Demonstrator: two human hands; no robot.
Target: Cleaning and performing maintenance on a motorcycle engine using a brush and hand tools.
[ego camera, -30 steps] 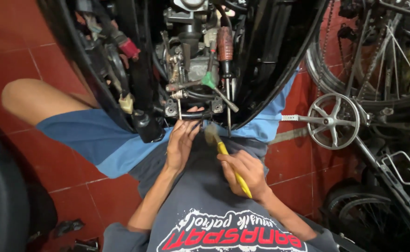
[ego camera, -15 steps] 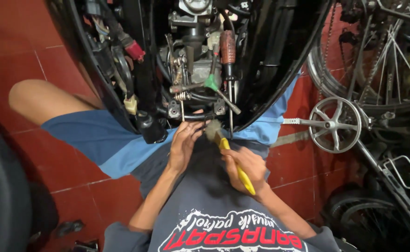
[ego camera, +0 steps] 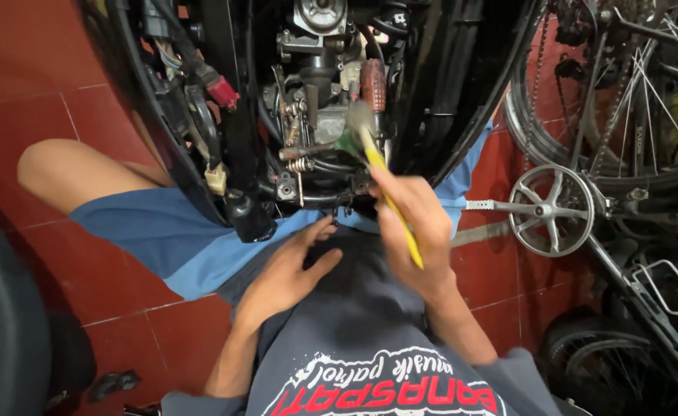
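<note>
Red floor tiles [ego camera: 38, 69] spread under me, and I sit on them with the open belly of a black motor scooter [ego camera: 447, 85] hanging over my lap. My right hand [ego camera: 416, 231] is closed around a yellow-handled brush [ego camera: 389, 196], the handle running down across my palm and the bristle end up against the carburettor and its fittings [ego camera: 319, 115]. The bristles are smeared by motion, so I cannot tell exactly which part they touch. My left hand [ego camera: 285, 270] lies loose and empty on my blue shorts [ego camera: 154, 231], fingers spread, their tips just below the lower edge of the engine parts. A spring and small levers show between the black panels; the deeper parts are lost in shadow. A red connector [ego camera: 223, 92] hangs on the wiring to the left. The scooter's panels close in on both sides of the opening, leaving a narrow slot for my hands. To my right a bicycle [ego camera: 601, 115] crowds in, its chainring [ego camera: 547, 209] near my right arm and its wheels cut off at the picture's edge. A dark tyre [ego camera: 0, 323] fills the lower left corner.
</note>
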